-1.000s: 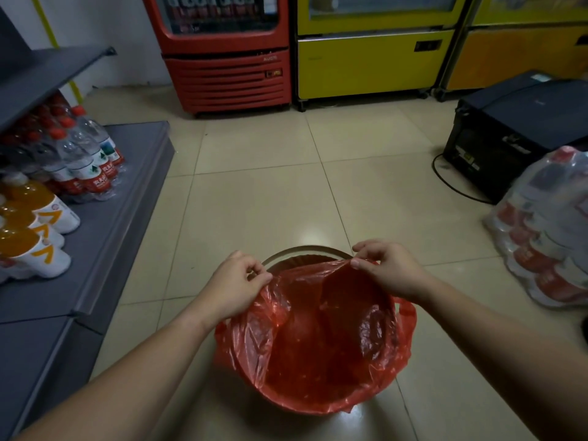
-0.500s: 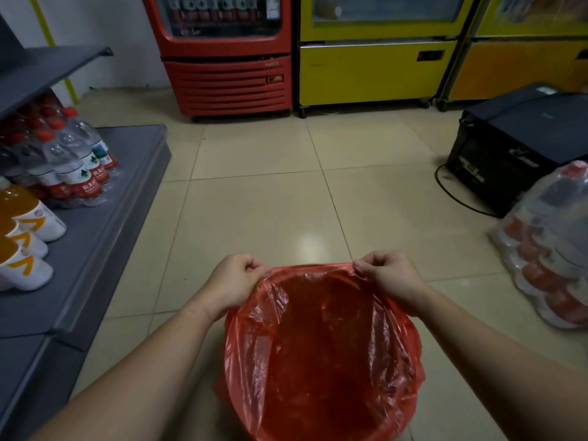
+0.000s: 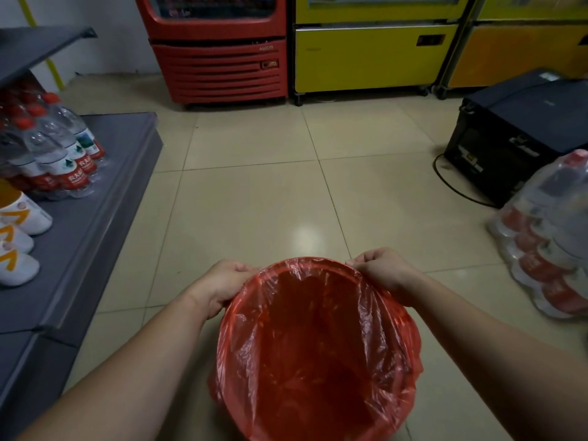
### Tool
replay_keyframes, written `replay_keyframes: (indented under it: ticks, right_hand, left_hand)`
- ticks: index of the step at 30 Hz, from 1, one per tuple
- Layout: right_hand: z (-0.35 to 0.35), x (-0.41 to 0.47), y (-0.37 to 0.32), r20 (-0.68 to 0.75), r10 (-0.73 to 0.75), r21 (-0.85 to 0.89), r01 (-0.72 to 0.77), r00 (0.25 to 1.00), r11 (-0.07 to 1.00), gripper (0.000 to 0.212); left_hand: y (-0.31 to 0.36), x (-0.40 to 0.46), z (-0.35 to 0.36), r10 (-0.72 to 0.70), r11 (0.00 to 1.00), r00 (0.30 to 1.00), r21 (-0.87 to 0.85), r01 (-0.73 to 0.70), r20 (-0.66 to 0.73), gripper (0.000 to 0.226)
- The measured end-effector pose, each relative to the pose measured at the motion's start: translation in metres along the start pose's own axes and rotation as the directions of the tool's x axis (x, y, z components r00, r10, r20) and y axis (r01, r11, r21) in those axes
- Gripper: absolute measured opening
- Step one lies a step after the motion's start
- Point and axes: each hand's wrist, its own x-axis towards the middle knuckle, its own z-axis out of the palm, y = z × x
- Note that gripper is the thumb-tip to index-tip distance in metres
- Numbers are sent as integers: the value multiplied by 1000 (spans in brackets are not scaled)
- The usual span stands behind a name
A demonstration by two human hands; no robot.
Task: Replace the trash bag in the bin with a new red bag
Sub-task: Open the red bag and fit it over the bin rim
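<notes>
Both hands gripping red bag (image 3: 318, 351) rim, open floor (image 3: 254, 202) beyond

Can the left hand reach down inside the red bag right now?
Probably not straight away. The left hand is shut on the red bag at its far left edge, so it would have to let go first. The bag's mouth is wide open with nothing blocking it.
</notes>
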Motion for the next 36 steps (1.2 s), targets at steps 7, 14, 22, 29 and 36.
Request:
replay_keyframes:
  ticks: [7,14,22,29,36]
  right_hand:
    - [-16,-54,10,-244,-530,-617,292,812,731,31]
    - [-4,-98,43,-267,-470,-729,143,841,669,47]
    - [-4,-99,44,-379,-409,-641,84,831,763,28]
    - [-3,-105,41,-379,-379,-627,66,844,776,28]
    - [-9,-102,43,-354,-381,-563,130,855,816,30]
  left_hand:
    - [-6,-73,-19,339,920,869,320,-227,-360,30]
    - [-35,-133,3,293,912,882,385,-142,-370,17]
    - [-41,-132,4,299,928,828,347,-137,-475,31]
    - [-35,-136,9,393,884,778,435,-172,-490,33]
    - [-39,-125,4,266,951,838,270,-148,-477,35]
